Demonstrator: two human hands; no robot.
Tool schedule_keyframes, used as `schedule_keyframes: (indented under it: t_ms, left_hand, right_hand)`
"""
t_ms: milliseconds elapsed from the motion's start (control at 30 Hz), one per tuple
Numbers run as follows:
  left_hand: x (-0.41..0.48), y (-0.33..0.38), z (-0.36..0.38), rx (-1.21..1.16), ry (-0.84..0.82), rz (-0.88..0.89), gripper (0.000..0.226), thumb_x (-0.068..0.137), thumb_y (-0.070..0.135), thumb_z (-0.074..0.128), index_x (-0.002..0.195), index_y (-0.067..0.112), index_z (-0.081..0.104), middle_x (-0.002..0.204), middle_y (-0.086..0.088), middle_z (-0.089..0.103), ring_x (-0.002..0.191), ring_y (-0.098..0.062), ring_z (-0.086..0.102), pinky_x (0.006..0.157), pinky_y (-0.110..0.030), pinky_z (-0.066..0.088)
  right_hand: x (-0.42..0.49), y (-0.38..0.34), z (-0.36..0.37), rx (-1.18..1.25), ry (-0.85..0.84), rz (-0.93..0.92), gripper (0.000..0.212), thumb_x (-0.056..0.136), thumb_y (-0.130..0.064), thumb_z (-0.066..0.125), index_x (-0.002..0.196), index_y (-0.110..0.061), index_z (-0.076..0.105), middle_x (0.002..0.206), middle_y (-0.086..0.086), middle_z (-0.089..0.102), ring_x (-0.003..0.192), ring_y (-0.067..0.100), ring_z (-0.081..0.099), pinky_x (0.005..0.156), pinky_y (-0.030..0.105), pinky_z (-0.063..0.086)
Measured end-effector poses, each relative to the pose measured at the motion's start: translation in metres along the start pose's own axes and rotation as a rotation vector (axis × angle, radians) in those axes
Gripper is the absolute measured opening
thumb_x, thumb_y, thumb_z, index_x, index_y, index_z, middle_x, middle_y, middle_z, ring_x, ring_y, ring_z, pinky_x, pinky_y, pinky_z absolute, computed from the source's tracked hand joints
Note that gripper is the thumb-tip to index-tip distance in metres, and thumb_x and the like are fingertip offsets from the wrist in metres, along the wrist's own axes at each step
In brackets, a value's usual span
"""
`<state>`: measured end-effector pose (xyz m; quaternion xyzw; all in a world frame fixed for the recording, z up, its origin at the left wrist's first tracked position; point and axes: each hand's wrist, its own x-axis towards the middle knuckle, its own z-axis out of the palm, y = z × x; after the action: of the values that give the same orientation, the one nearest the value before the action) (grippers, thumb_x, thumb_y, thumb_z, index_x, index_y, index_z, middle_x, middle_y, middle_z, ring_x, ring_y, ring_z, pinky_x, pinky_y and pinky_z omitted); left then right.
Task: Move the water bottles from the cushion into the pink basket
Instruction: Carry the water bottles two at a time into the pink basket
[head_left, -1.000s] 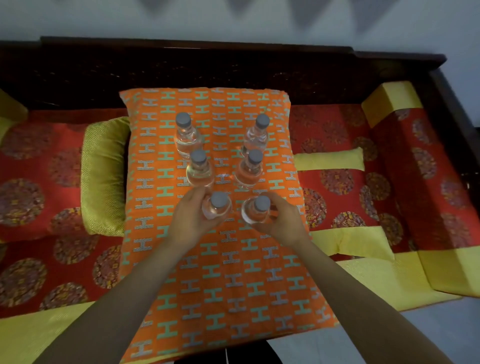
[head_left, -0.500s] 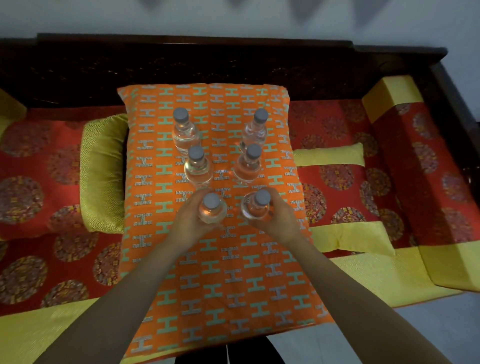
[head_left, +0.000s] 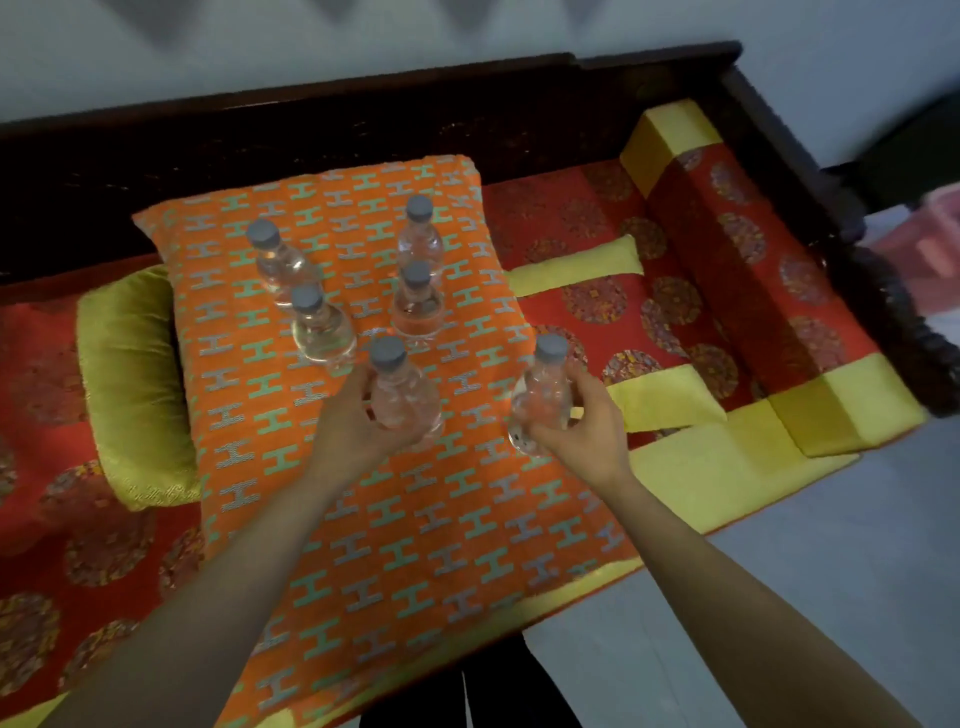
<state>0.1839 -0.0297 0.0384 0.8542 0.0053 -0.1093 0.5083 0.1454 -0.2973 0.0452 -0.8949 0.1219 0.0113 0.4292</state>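
Note:
An orange cushion (head_left: 363, 519) with a teal and grey H pattern lies on the sofa. Several clear water bottles with grey caps stand on it, among them a back left bottle (head_left: 278, 265), a back right bottle (head_left: 421, 239) and two middle ones (head_left: 319, 327) (head_left: 418, 304). My left hand (head_left: 353, 426) grips a bottle (head_left: 400, 395) held just over the cushion. My right hand (head_left: 582, 421) grips another bottle (head_left: 543, 400), lifted past the cushion's right edge. A blurred pink shape, likely the pink basket (head_left: 935, 244), shows at the far right beyond the sofa arm.
The sofa has red patterned upholstery (head_left: 597, 301) with yellow trim, a green bolster (head_left: 130, 384) left of the cushion, and a red-and-yellow armrest pad (head_left: 753, 270) on the right. A dark wooden frame (head_left: 363, 114) runs behind. Grey floor (head_left: 779, 571) lies at the lower right.
Both hands have lifted their bottles off the cushion and moved right; the right-hand bottle now hangs past the cushion's edge. The view has swung to the right, bringing the pink shape in.

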Motion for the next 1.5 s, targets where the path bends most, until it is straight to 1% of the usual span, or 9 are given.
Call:
schedule_keyframes:
  t_ms: [167,267,367,467,567,667,900,1200,1500]
  left_hand:
    - [-0.005,0.038,0.028,-0.05,-0.125,0.083,0.056,0.056,0.054,0.082,0.105,0.047,0.056,0.097,0.02,0.067,0.083,0.008,0.063,0.062,-0.007,0.044]
    - [-0.014,0.062,0.058,-0.048,-0.181,0.152,0.061,0.055,0.054,0.081,0.111,0.039,0.06,0.101,0.012,0.07,0.089,-0.006,0.067,0.073,-0.028,0.053]
    - [-0.021,0.085,0.085,-0.043,-0.25,0.211,0.059,0.056,0.052,0.08,0.11,0.04,0.06,0.104,0.009,0.07,0.092,-0.009,0.067,0.078,-0.039,0.055]
    - [-0.027,0.115,0.112,-0.065,-0.312,0.226,0.067,0.056,0.054,0.08,0.117,0.035,0.059,0.111,0.01,0.068,0.097,-0.006,0.065,0.077,-0.03,0.053]
    - [-0.041,0.151,0.153,-0.09,-0.337,0.237,0.056,0.056,0.052,0.085,0.105,0.039,0.062,0.098,0.014,0.071,0.084,0.003,0.065,0.065,-0.018,0.049]
    - [-0.063,0.183,0.205,-0.078,-0.377,0.258,0.047,0.064,0.034,0.086,0.104,0.032,0.063,0.092,0.01,0.072,0.076,0.004,0.065,0.062,-0.015,0.046]
    - [-0.083,0.278,0.324,-0.069,-0.444,0.292,0.061,0.058,0.049,0.084,0.111,0.027,0.064,0.101,0.003,0.07,0.093,-0.018,0.066,0.083,-0.05,0.054]
    - [-0.096,0.387,0.463,-0.067,-0.497,0.361,0.064,0.037,0.061,0.085,0.092,0.031,0.068,0.086,0.008,0.073,0.08,-0.01,0.069,0.068,-0.032,0.056]
    - [-0.058,0.468,0.6,-0.03,-0.603,0.446,0.056,0.047,0.053,0.086,0.096,0.035,0.066,0.085,0.014,0.071,0.08,-0.005,0.067,0.066,-0.028,0.056]
  right_hand:
    - [-0.032,0.02,-0.037,-0.03,0.14,0.084,0.071,0.069,-0.043,0.08,0.13,-0.021,0.051,0.119,0.0,0.056,0.103,0.02,0.055,0.078,0.045,0.05]
    - [-0.057,0.038,-0.065,0.018,0.229,0.144,0.062,0.069,-0.04,0.081,0.123,-0.022,0.056,0.11,-0.001,0.058,0.093,0.02,0.057,0.074,0.044,0.05]
    - [-0.085,0.056,-0.096,0.149,0.308,0.224,0.041,0.067,-0.039,0.081,0.103,-0.03,0.061,0.096,-0.005,0.061,0.085,0.012,0.058,0.071,0.035,0.049]
    - [-0.106,0.073,-0.139,0.254,0.361,0.29,0.033,0.064,-0.04,0.081,0.087,-0.037,0.058,0.085,-0.014,0.062,0.075,-0.002,0.057,0.061,0.017,0.043]
    - [-0.13,0.096,-0.194,0.3,0.39,0.349,0.041,0.058,-0.042,0.081,0.089,-0.03,0.058,0.089,-0.011,0.064,0.075,-0.002,0.057,0.065,0.025,0.048]
    - [-0.163,0.129,-0.252,0.38,0.428,0.415,0.047,0.057,-0.037,0.082,0.095,-0.024,0.059,0.099,0.001,0.069,0.092,0.019,0.066,0.079,0.043,0.056]
    - [-0.205,0.189,-0.404,0.459,0.611,0.395,0.04,0.066,-0.023,0.084,0.099,-0.025,0.06,0.096,-0.006,0.067,0.089,0.011,0.065,0.07,0.024,0.05]
    - [-0.232,0.266,-0.526,0.5,0.771,0.413,0.052,0.063,-0.019,0.086,0.106,-0.02,0.057,0.098,-0.004,0.065,0.077,0.005,0.063,0.049,0.01,0.047]
    - [-0.189,0.345,-0.613,0.432,0.794,0.461,0.058,0.058,-0.03,0.088,0.104,-0.032,0.054,0.101,-0.012,0.064,0.096,0.012,0.06,0.08,0.032,0.052]
